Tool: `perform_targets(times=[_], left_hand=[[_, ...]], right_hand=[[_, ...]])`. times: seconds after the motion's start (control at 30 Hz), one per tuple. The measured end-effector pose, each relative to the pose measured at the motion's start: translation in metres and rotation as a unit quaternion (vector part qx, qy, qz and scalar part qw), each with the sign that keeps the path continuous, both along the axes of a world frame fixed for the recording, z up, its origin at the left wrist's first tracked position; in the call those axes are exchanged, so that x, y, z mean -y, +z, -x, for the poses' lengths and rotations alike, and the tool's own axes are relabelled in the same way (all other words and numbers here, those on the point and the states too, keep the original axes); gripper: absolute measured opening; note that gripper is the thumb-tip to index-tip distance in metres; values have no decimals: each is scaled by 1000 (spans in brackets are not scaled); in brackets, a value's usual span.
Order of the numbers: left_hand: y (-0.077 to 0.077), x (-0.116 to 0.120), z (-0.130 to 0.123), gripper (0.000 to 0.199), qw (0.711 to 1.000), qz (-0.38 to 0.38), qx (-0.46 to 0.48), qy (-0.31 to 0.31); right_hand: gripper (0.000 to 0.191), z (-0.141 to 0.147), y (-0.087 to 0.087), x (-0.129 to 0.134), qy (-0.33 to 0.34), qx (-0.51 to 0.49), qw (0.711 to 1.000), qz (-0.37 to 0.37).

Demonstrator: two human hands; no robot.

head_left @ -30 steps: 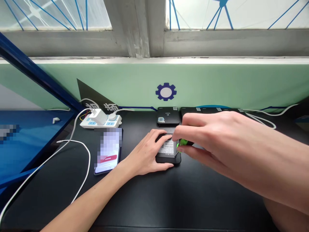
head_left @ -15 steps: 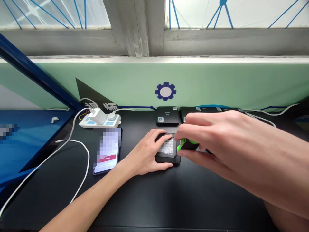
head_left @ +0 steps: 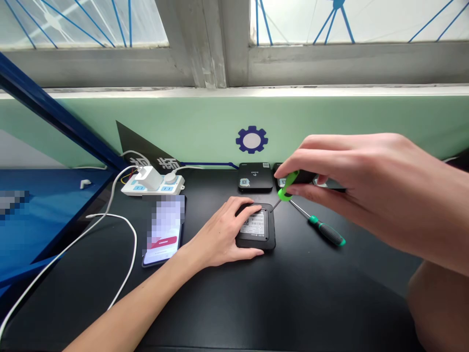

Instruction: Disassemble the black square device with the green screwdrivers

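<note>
A small black box (head_left: pixel 270 234) with a white label lies on the black table, label side up. My left hand (head_left: pixel 227 230) grips the box from its left side, thumb along the near edge and fingers over the label and far edge. In my right hand (head_left: pixel 340 171) is a green and black screwdriver (head_left: pixel 285 193), pinched at the handle and tilted. Its thin shaft points down to the far right corner of the box. On the table to the right lies a second screwdriver (head_left: pixel 330 233) with a dark green handle, its shaft end partly behind the held one.
Behind the hands, black boxes (head_left: pixel 255 177) stand in a row by the green wall, partly covered by my right hand. At the left are a phone (head_left: pixel 163 230), a white power strip (head_left: pixel 153 185) with plugs, and a white cable (head_left: pixel 135 239) across the table.
My right hand has risen and shifted slightly right with the screwdriver, whose tip is now over the far right corner rather than the right side. The second screwdriver has come into view.
</note>
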State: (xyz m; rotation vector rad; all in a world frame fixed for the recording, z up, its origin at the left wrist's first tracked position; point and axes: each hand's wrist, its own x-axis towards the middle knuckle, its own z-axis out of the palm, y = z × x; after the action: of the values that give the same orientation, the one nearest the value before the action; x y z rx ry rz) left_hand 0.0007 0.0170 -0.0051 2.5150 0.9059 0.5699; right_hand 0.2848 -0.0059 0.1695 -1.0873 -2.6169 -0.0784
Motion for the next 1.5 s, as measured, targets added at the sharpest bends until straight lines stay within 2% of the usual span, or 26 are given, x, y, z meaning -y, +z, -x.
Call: perform_targets(times=[0.17,0.7,1.07,1.2,1.3,1.4,1.5], left_hand=[[-1,-1,1,92,1000,0,-3,2],[1,1,-3,93,1000,6,0,6],[-1,1,-3,96,1000,-1,-11,4],[0,0,-4,95,1000,-2,-7,3],[1,1,-4,95,1000,0,-4,3],[0,0,-4,94,1000,-4,-8,3],[0,0,-4,93,1000,-15,-12,2]], right_hand=[[23,-1,-7,-12,-27,13,999,45],[24,-4,-14,-18,2,-4,999,33],[27,-6,-18,-20,-20,13,999,30],[40,-8,-22,-18,14,18,999,43],[40,-6,-24,-17,33,23,997,61],[16,3,-24,-17,-5,34,999,39],[31,16,-23,-16,-86,69,994,3]])
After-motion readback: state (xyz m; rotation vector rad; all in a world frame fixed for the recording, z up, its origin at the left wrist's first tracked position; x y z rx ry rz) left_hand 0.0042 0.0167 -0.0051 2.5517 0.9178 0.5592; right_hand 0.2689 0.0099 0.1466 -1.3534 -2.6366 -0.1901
